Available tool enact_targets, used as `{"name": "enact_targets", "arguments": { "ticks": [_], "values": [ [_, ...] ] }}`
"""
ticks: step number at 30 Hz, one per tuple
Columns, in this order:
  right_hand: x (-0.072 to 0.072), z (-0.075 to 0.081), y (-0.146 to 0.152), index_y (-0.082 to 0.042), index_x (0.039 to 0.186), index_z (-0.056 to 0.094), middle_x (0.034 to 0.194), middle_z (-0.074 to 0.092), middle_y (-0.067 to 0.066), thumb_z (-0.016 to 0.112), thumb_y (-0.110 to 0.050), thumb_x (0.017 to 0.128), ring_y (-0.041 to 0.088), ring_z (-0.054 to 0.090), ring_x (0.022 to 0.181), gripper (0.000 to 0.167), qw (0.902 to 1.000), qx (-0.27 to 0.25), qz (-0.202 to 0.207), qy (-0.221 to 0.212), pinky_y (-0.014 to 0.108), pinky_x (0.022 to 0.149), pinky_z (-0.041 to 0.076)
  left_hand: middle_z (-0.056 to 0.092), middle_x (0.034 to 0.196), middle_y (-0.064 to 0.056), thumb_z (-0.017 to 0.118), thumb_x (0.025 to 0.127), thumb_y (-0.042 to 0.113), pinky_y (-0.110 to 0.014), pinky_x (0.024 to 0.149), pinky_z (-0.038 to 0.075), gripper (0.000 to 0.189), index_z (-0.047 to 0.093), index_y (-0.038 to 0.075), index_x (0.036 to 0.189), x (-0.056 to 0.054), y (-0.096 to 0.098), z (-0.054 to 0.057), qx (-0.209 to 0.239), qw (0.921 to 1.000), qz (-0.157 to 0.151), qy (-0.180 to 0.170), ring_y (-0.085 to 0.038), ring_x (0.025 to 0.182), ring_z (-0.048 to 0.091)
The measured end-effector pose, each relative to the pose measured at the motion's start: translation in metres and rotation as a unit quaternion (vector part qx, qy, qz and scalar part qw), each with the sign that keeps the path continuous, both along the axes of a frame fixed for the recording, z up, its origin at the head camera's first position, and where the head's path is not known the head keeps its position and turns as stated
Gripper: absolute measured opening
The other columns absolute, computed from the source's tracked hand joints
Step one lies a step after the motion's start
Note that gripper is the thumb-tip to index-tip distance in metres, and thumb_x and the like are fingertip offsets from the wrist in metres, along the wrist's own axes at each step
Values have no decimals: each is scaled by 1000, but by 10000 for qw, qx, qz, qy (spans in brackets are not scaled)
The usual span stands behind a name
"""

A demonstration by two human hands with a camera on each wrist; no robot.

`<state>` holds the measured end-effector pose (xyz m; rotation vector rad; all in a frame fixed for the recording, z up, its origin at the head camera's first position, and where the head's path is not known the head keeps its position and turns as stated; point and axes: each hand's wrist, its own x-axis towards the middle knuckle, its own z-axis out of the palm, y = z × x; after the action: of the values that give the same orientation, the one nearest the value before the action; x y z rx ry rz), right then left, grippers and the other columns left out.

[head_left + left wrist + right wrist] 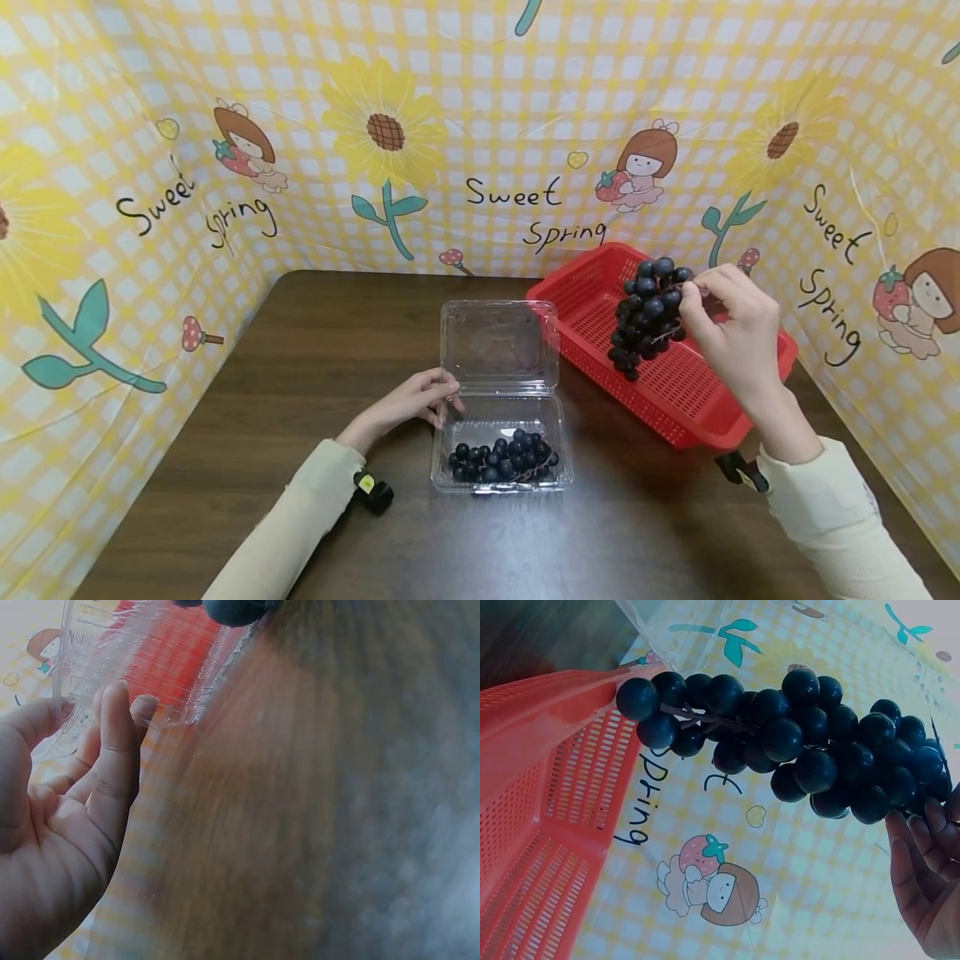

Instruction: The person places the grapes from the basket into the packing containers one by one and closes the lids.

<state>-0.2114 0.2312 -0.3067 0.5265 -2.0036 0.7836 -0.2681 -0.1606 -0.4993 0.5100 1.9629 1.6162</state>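
Observation:
My right hand (738, 329) pinches a bunch of dark grapes (651, 312) by its top, and the bunch hangs over the red basket (660, 429). In the right wrist view the grapes (810, 750) stretch from the fingertips across to the basket's rim. On the table, a clear plastic clamshell box (498, 408) stands with its lid laid back. A second bunch of dark grapes (502, 458) lies in the front part of the box. My left hand (420, 398) grips the box's left side near the hinge, thumb and fingers at the thin wall.
The perforated basket stands at the back right of the brown wooden table (330, 350), beside the box's lid (498, 346). Yellow checked cloth (450, 75) with printed flowers and figures walls off the back and both sides.

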Motion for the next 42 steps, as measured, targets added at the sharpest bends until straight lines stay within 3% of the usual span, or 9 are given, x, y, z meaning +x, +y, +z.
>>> {"name": "enact_targets", "arguments": {
  "ticks": [16, 42],
  "values": [
    [4, 1, -8, -2, 72, 63, 76, 59, 6, 57, -12, 85, -6, 48, 71, 17, 9999, 26, 87, -51, 2, 62, 40, 64, 102, -24, 49, 97, 30, -33, 58, 55, 37, 43, -3, 113, 1, -1, 1, 102, 9999, -34, -26, -15, 60, 58],
    [8, 0, -13, -1, 73, 63, 77, 59, 7, 57, -10, 85, -4, 48, 72, 16, 9998, 53, 179, -71, 3, 65, 40, 66, 101, -21, 49, 97, 32, -32, 58, 55, 38, 44, -1, 113, 2, 0, 3, 94, 9999, -16, -58, -14, 59, 57]
  ]
}}
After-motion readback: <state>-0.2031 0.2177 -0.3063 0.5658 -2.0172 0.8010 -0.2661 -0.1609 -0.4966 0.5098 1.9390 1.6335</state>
